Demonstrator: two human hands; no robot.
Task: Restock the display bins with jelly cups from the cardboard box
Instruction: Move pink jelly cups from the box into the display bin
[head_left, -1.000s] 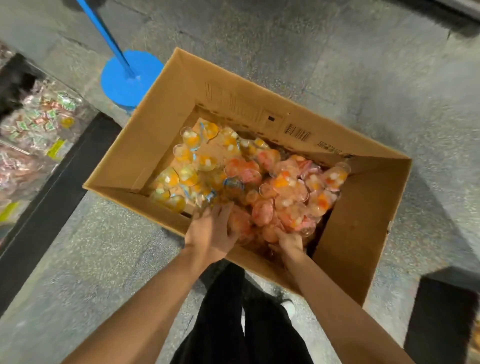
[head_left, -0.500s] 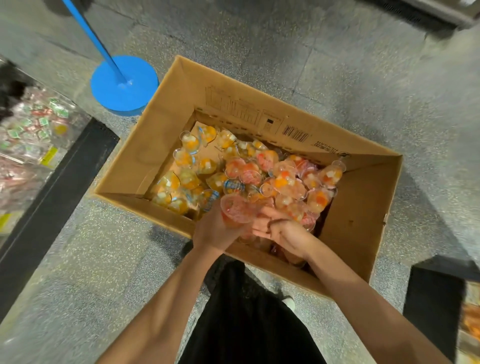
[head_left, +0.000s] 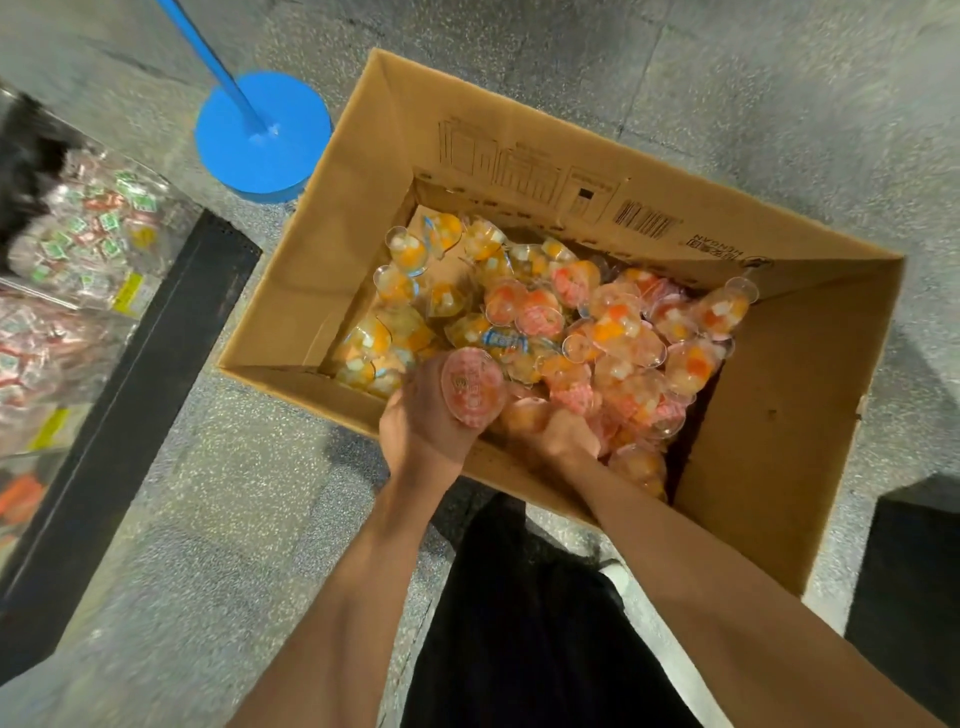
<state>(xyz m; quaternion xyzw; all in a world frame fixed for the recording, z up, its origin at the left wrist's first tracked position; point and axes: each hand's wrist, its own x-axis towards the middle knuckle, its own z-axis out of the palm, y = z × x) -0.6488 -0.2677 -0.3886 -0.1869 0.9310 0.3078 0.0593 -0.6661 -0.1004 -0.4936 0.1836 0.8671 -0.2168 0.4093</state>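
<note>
Gripped by left hand (head_left: 423, 415) around its side, cup (head_left: 472, 387) – light, slick, thin-walled; right hand (head_left: 563, 434) curled among others – grasp unclear.

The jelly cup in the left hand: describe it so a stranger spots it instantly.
Find the open cardboard box on the floor. At its near wall, the left hand grips one jelly cup, raised above the pile, its pink-red printed lid facing up.
</note>
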